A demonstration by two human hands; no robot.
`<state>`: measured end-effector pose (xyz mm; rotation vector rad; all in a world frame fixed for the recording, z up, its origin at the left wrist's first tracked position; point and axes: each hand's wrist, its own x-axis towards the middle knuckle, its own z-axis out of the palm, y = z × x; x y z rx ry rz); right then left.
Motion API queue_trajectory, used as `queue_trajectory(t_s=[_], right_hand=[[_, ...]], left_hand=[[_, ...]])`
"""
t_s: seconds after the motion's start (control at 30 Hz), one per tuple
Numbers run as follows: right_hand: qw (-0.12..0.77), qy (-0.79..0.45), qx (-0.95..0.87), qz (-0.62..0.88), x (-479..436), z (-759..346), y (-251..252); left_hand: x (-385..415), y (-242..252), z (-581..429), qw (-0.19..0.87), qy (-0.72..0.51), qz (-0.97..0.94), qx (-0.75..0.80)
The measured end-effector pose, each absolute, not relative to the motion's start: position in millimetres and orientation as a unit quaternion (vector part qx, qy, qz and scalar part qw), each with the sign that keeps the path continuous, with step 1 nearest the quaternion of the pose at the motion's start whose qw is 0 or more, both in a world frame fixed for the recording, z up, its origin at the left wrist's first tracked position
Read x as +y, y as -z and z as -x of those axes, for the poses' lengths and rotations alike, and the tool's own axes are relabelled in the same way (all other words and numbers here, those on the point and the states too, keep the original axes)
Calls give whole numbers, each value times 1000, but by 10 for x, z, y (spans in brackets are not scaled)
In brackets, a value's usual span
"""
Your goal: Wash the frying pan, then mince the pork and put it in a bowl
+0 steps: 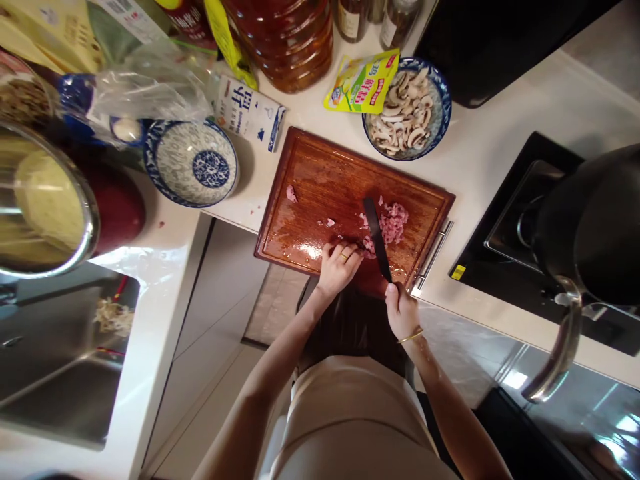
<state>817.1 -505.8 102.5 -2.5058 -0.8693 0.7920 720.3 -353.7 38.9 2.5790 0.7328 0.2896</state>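
Observation:
A wooden cutting board [330,180] lies at the counter's front edge. Chopped pink meat [394,223] is heaped on its right half, with a separate piece [291,194] at the left. My right hand [402,311] is wrapped round the handle of a knife [376,233], whose dark blade rests across the left side of the heap. Near the board's front edge, my left hand [341,265] has its fingers curled together beside the meat, left of the blade; what they hold, if anything, is hidden.
Behind the board stand a bowl of sliced mushrooms [407,117], a yellow-green packet [364,83] and a large bottle [290,40]. A patterned bowl [193,163] and metal pot [47,200] are left; a sink [60,393] lies lower left. A dark pan [595,220] is right.

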Motion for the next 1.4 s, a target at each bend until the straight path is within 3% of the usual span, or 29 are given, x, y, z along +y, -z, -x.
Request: queue_trajectory(t_s=[0.23, 0.6, 0.9, 1.1, 1.4], right_hand=[[152, -264, -350, 886, -5019, -8223, -1012], [54, -279, -390, 876, -5041, -8188, -1034], [128, -234, -373, 889, -4597, -8280, -736], [160, -205, -382, 887, -4679, -8330, -793], [115, -243, -381, 885, -4947, -8121, -917]], left_hand=[[-3566, -342, -7282, 194, -98, -904, 367], [-3512, -290, -7236, 274, -155, -904, 289], [-3504, -288, -7240, 312, -128, -904, 262], [-3520, -246, -7143, 307, -159, -907, 240], [-3494, -298, -7254, 311, -153, -897, 274]])
